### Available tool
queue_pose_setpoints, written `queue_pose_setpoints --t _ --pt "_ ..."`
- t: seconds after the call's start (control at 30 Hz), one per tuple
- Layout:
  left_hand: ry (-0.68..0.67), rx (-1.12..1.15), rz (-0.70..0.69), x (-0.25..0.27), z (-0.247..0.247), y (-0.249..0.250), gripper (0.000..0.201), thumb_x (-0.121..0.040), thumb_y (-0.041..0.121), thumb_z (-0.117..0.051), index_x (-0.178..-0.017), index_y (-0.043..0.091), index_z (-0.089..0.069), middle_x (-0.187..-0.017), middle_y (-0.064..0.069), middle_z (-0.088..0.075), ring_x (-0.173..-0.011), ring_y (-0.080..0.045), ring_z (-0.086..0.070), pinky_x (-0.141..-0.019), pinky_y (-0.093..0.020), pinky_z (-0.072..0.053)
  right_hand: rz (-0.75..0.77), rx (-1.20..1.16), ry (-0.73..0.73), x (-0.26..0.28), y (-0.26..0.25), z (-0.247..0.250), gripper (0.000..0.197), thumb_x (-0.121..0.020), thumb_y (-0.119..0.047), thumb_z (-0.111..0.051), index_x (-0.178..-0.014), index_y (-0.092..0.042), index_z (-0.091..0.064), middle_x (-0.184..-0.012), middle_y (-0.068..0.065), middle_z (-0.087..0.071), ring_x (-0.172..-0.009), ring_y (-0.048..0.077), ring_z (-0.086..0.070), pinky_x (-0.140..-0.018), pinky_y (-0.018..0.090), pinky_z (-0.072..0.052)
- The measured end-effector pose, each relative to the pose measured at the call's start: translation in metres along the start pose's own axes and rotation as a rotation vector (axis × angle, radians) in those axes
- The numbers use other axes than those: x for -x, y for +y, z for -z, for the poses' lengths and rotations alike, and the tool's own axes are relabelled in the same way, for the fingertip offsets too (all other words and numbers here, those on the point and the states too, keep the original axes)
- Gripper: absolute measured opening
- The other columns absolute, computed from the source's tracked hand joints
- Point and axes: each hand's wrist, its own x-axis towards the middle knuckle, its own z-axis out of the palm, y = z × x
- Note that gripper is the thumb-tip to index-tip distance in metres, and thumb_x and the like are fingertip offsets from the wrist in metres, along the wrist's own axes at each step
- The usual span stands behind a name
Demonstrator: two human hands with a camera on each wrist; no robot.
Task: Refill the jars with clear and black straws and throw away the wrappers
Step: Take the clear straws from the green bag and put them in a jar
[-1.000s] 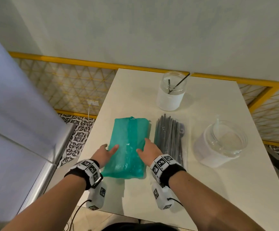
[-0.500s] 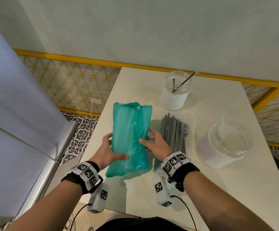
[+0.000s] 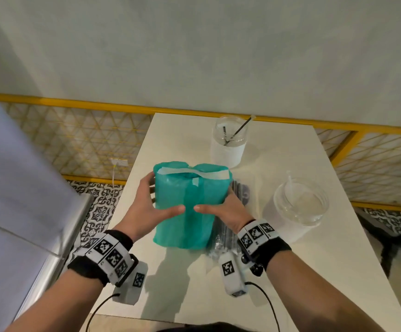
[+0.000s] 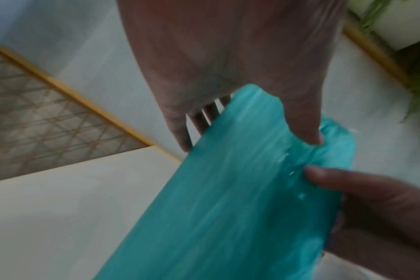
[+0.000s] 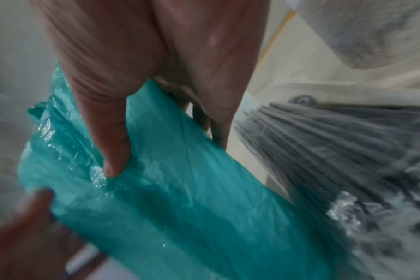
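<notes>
A teal plastic straw packet (image 3: 190, 202) stands tilted up off the white table (image 3: 302, 279), held from both sides. My left hand (image 3: 154, 207) grips its left side, thumb on the front and fingers behind. My right hand (image 3: 223, 207) grips its right side the same way. The packet (image 4: 240, 199) fills the left wrist view, and in the right wrist view my thumb presses into the packet (image 5: 180, 189). A clear bag of black straws (image 3: 226, 238) lies on the table under my right wrist, also seen as the black straw bag (image 5: 336, 161).
A glass jar (image 3: 229, 142) with a couple of black straws stands at the back of the table. A wider jar (image 3: 297, 209) holding one clear straw stands to the right. A yellow lattice rail (image 3: 75, 140) runs behind, and a grey metal surface (image 3: 15, 188) is at left.
Both hands took hold of the teal packet, which lay flat on the table, and raised it upright toward me, its taped top end now facing up.
</notes>
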Motion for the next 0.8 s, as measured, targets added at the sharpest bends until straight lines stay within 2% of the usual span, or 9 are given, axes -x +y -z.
queue_pose_setpoints --t 0.07,0.13,0.17,0.23,0.4,0.53,0.63,0.7,0.8 --pt "0.119 -0.104 -0.170 0.001 -0.005 0.018 0.101 -0.057 0.056 -0.079 -0.140 0.027 -0.029 -0.136 0.008 -0.036 -0.128 -0.006 -0.037 -0.107 -0.025 -0.035 0.015 0.016 0.019 0.001 0.007 -0.005 0.078 -0.066 0.006 -0.083 -0.133 -0.015 -0.047 -0.119 0.006 -0.068 -0.106 0.018 -0.068 -0.088 0.033 -0.058" --pt "0.217 -0.421 -0.403 0.004 -0.012 0.037 0.082 -0.064 0.059 -0.071 -0.134 0.028 -0.041 -0.130 0.007 -0.038 -0.125 -0.008 -0.033 -0.108 -0.023 -0.027 0.040 0.004 0.014 0.003 0.012 -0.011 0.079 -0.069 0.009 -0.079 -0.135 -0.017 -0.042 -0.118 0.001 -0.067 -0.098 0.007 -0.069 -0.081 0.027 -0.058" --pt "0.230 -0.555 -0.502 0.005 -0.017 0.045 0.071 -0.067 0.060 -0.068 -0.128 0.029 -0.048 -0.126 0.006 -0.042 -0.122 -0.010 -0.036 -0.107 -0.027 -0.029 0.058 -0.004 -0.001 0.003 0.013 -0.014 0.078 -0.072 0.011 -0.076 -0.135 -0.019 -0.040 -0.117 -0.001 -0.065 -0.095 0.003 -0.069 -0.077 0.023 -0.057" --pt "0.191 -0.707 -0.575 0.004 -0.028 0.056 0.051 -0.072 0.062 -0.063 -0.112 0.031 -0.057 -0.114 0.008 -0.049 -0.112 -0.013 -0.043 -0.101 -0.034 -0.035 0.091 -0.002 -0.029 0.004 0.015 -0.017 0.077 -0.075 0.011 -0.072 -0.134 -0.024 -0.037 -0.118 -0.003 -0.063 -0.096 0.002 -0.068 -0.077 0.023 -0.056" --pt "0.179 -0.769 -0.463 -0.004 -0.046 0.056 0.043 -0.077 0.068 -0.053 -0.096 0.031 -0.057 -0.100 0.012 -0.048 -0.099 -0.009 -0.042 -0.092 -0.028 -0.030 0.112 0.028 -0.050 0.002 0.016 -0.020 0.076 -0.075 0.010 -0.073 -0.132 -0.024 -0.036 -0.117 -0.003 -0.061 -0.102 0.007 -0.066 -0.081 0.026 -0.055" --pt "0.218 -0.744 -0.467 -0.004 -0.050 0.060 0.023 -0.087 0.048 -0.051 -0.091 0.026 -0.058 -0.095 0.010 -0.051 -0.094 -0.012 -0.045 -0.088 -0.034 -0.040 0.113 0.026 -0.070 0.003 0.014 -0.020 0.078 -0.075 0.010 -0.073 -0.137 -0.019 -0.036 -0.120 -0.003 -0.062 -0.104 0.006 -0.065 -0.083 0.026 -0.055" --pt "0.263 -0.590 -0.428 -0.006 -0.041 0.063 0.016 -0.091 0.035 -0.052 -0.087 0.020 -0.057 -0.092 0.007 -0.055 -0.090 -0.013 -0.047 -0.081 -0.036 -0.045 0.046 0.029 -0.032 0.000 0.018 -0.016 0.081 -0.070 0.003 -0.080 -0.134 -0.026 -0.039 -0.121 -0.001 -0.066 -0.110 0.016 -0.065 -0.091 0.039 -0.055" --pt "0.333 -0.504 -0.352 -0.009 -0.028 0.061 0.018 -0.093 0.035 -0.051 -0.089 0.019 -0.057 -0.091 0.006 -0.057 -0.089 -0.013 -0.051 -0.078 -0.034 -0.047 0.012 0.022 0.015 0.001 0.019 -0.010 0.081 -0.069 0.002 -0.082 -0.133 -0.026 -0.040 -0.123 0.001 -0.065 -0.114 0.020 -0.063 -0.097 0.043 -0.052" --pt "0.414 -0.357 -0.170 -0.008 -0.009 0.054 0.021 -0.097 0.039 -0.046 -0.099 0.019 -0.054 -0.094 0.007 -0.060 -0.090 -0.014 -0.058 -0.075 -0.030 -0.046 -0.002 0.070 0.009 0.004 0.018 -0.005 0.080 -0.070 -0.001 -0.082 -0.129 -0.034 -0.040 -0.122 -0.004 -0.064 -0.114 0.014 -0.062 -0.098 0.038 -0.051"
